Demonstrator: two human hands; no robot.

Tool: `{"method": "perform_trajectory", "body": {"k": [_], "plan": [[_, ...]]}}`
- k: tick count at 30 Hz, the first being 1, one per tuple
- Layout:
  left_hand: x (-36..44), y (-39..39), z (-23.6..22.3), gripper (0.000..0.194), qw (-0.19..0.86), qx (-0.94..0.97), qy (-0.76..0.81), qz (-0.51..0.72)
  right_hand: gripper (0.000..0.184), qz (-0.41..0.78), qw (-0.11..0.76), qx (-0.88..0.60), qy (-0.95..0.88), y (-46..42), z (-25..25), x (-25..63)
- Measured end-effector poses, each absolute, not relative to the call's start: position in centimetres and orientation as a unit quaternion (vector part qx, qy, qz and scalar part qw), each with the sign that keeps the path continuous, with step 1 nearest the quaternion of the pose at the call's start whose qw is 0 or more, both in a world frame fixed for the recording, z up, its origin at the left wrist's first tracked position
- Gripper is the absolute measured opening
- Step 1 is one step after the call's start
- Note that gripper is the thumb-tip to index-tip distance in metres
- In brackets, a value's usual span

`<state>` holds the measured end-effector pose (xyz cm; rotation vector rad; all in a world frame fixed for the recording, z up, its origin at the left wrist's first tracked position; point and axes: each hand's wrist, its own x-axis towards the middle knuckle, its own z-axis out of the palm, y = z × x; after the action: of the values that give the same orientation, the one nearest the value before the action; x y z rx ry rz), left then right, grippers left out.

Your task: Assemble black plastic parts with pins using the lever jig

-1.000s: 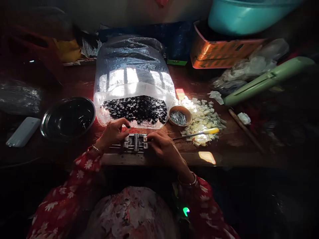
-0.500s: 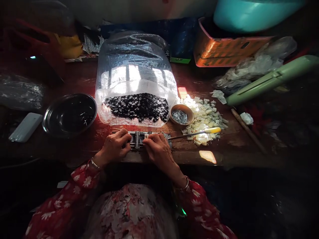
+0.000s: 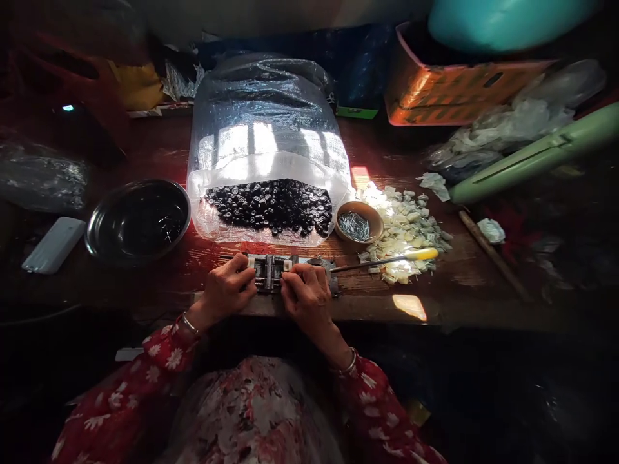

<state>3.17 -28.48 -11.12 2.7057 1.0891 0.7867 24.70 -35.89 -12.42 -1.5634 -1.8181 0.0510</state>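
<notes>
A small metal jig point(image 3: 269, 274) with rails and a middle block lies at the front edge of the wooden table. My left hand point(image 3: 229, 285) is closed at its left end, fingers curled, by a white piece point(image 3: 251, 262). At the jig's right half, my right hand point(image 3: 308, 293) is bent in a pinch, fingertips against the jig just below another small white piece point(image 3: 288, 265). What lies inside each hand's fingers is hidden. A screwdriver with a yellow handle point(image 3: 420, 254) points its shaft toward the jig's right end.
Behind the jig, a translucent sack point(image 3: 271, 138) spills black caps point(image 3: 275, 206). To its right stand a bowl of metal pins point(image 3: 354, 225) and a heap of whitish plastic pieces point(image 3: 411, 225). A steel basin point(image 3: 120, 225) and a white phone-like object point(image 3: 53, 245) lie left; an orange basket point(image 3: 445, 93) stands behind.
My right hand has shifted slightly right and down, showing more of the jig and its right white piece. A white piece now shows by my left fingers. The whole view has shifted a little.
</notes>
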Motion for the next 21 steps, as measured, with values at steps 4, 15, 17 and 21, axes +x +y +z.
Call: {"method": "perform_trajectory", "body": {"k": [4,15,17,21], "plan": [[3.0,-28.6,-10.9,0.015,0.050,0.901,0.358,0.240,0.010,0.035,0.357,-0.610,-0.707,-36.0,-12.1,24.8],[6.6,-21.9,-7.9,0.015,0.175,0.855,0.432,0.227,0.019,0.145,0.343,-0.595,-0.712,-29.2,-9.4,29.3],[8.4,-20.0,-8.6,0.015,0.149,0.861,0.456,0.170,0.022,0.133,0.268,-0.623,-0.723,-26.4,-9.3,29.5],[10.8,-17.5,-9.6,0.017,0.132,0.877,0.458,0.062,0.028,0.126,0.104,-0.638,-0.753,-22.5,-9.3,28.8]]}}
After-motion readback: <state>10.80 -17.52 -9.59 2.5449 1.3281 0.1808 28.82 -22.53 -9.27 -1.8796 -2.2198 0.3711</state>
